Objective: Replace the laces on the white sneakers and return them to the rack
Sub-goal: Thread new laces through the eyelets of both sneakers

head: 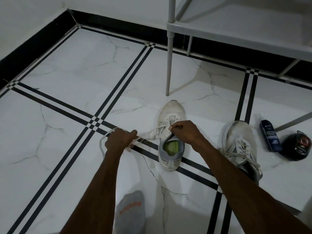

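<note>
1. While the worn white sneaker with a grey collar and green insole (pixel 170 132) stands on the white marble-look floor tiles with black double stripes (pixel 76 73) just right of the frame's centre, toe pointing up the frame, both of the person's bare hands work its flat white lace (pixel 148 132).
2. The left hand (pixel 119 141), left of the shoe, has its fingers curled round the lace, which runs taut from the fist to the eyelets; a loose loop of it trails on the floor at the fist's left.
3. The right hand (pixel 184 130) sits over the shoe's tongue, thumb and fingers pinched on the lace near the eyelets.
4. A second white sneaker with its lace in place (pixel 239 146) stands to the right, apart from the first and partly behind the right forearm.
5. Further right lie a dark blue cleaner bottle (pixel 270 135) and a round black tin (pixel 298 146), close together.
6. The grey metal shoe rack (pixel 219 27) fills the upper right; one leg stands just above the first shoe's toe.
7. A grey sock with orange lettering (pixel 130 210) shows at the bottom centre.
</note>
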A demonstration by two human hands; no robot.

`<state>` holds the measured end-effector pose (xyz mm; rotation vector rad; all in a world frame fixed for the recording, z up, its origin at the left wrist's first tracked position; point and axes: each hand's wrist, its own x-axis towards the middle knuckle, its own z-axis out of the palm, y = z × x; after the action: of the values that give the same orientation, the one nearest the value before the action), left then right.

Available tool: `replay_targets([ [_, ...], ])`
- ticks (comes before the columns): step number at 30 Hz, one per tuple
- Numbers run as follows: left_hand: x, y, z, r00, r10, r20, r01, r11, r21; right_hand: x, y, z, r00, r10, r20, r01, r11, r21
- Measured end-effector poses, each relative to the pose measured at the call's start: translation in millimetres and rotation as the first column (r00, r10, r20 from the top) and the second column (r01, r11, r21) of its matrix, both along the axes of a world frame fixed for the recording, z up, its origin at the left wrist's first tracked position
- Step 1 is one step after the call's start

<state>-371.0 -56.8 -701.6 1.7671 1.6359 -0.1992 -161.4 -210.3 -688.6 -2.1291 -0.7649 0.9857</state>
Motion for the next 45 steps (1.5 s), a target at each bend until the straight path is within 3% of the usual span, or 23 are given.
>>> replay_targets([
  [2, 5, 2, 5, 0.991, -0.087, -0.104, 0.105, 0.976, 0.189, 0, 0, 1, 1.000, 0.005, 0.012, -0.005, 1.000, 0.004],
  [5, 22, 1, 7, 0.964, -0.233, 0.125, 0.182, 0.928, 0.324, 0, -1, 3, 0.999, 0.025, 0.036, -0.026, 1.000, 0.012],
  [7, 39, -6, 12, 0.919, -0.227, 0.322, 0.164, 0.963, 0.212, 0, -1, 3, 0.998, 0.037, 0.045, -0.038, 0.999, 0.011],
  [9, 53, -17, 14, 0.886, -0.259, 0.383, 0.238, 0.966, 0.102, 0, -2, 4, 0.998, 0.043, 0.044, -0.043, 0.999, 0.005],
  [17, 62, -30, 0, 0.918, -0.094, 0.385, 0.126, 0.990, -0.059, -1, -1, 11, 1.000, 0.025, 0.011, -0.025, 1.000, -0.017],
  [23, 62, -38, 0, 0.924, -0.094, 0.371, 0.090, 0.996, 0.027, -3, 1, 13, 0.999, 0.033, 0.017, -0.033, 0.999, -0.026],
  [28, 58, -29, 29, 0.869, 0.130, 0.478, -0.045, 0.982, -0.184, -1, 3, 18, 0.994, 0.064, 0.084, -0.061, 0.997, -0.048],
  [32, 55, -16, 49, 0.839, -0.014, 0.544, 0.048, 0.998, -0.048, -4, 19, 30, 0.934, 0.011, 0.358, -0.060, 0.990, 0.126],
  [34, 56, -13, 57, 0.835, -0.131, 0.535, 0.143, 0.990, 0.019, -9, 29, 41, 0.952, 0.134, 0.275, -0.188, 0.965, 0.183],
  [37, 55, -12, 67, 0.787, -0.210, 0.580, 0.211, 0.975, 0.068, -18, 38, 46, 0.939, 0.306, 0.156, -0.328, 0.933, 0.147],
  [39, 47, -6, 69, 0.763, -0.182, 0.620, 0.166, 0.983, 0.084, -20, 38, 41, 0.974, 0.226, 0.008, -0.224, 0.958, 0.180],
  [41, 33, 5, 67, 0.755, -0.126, 0.643, 0.091, 0.992, 0.087, -12, 37, 26, 0.975, -0.102, -0.198, 0.143, 0.968, 0.207],
  [42, 27, 10, 64, 0.760, -0.117, 0.640, 0.071, 0.993, 0.097, -4, 36, 19, 0.946, -0.268, -0.185, 0.304, 0.929, 0.209],
  [43, 22, 13, 60, 0.776, -0.124, 0.619, 0.070, 0.991, 0.110, 2, 33, 13, 0.925, -0.359, -0.124, 0.378, 0.902, 0.207],
  [45, 18, 15, 52, 0.828, -0.157, 0.538, 0.102, 0.986, 0.131, 6, 30, 12, 0.957, -0.261, -0.130, 0.283, 0.936, 0.208],
])
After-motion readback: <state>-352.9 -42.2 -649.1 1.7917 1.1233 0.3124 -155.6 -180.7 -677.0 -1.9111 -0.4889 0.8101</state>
